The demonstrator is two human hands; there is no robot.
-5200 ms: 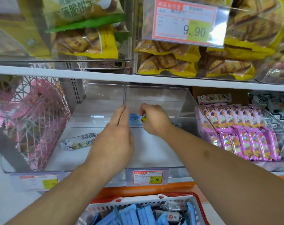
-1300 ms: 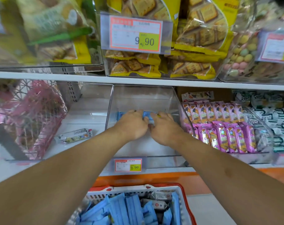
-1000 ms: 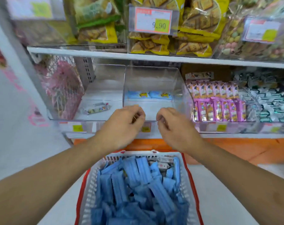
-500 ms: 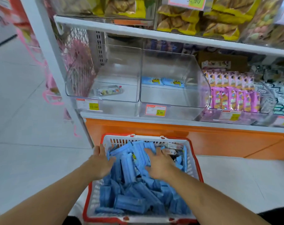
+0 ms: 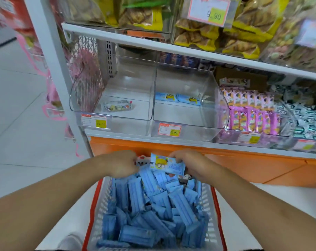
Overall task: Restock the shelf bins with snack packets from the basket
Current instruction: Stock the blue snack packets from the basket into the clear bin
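The lower shelf (image 5: 171,142), white-edged over an orange base, carries clear bins side by side. The left-end bin (image 5: 92,113) holds one packet (image 5: 118,106); the next bin (image 5: 215,113) has two blue packets (image 5: 178,98) at its back. The basket (image 5: 214,214) stands on the floor (image 5: 27,142).

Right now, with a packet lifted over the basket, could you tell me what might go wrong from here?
1. The blue packet is held only at its edges by the left hand and right hand; a loose grip could drop it back into the basket.
2. The clear bin holding two matching packets adjoins a second clear bin with a different packet, so a packet could be misplaced.
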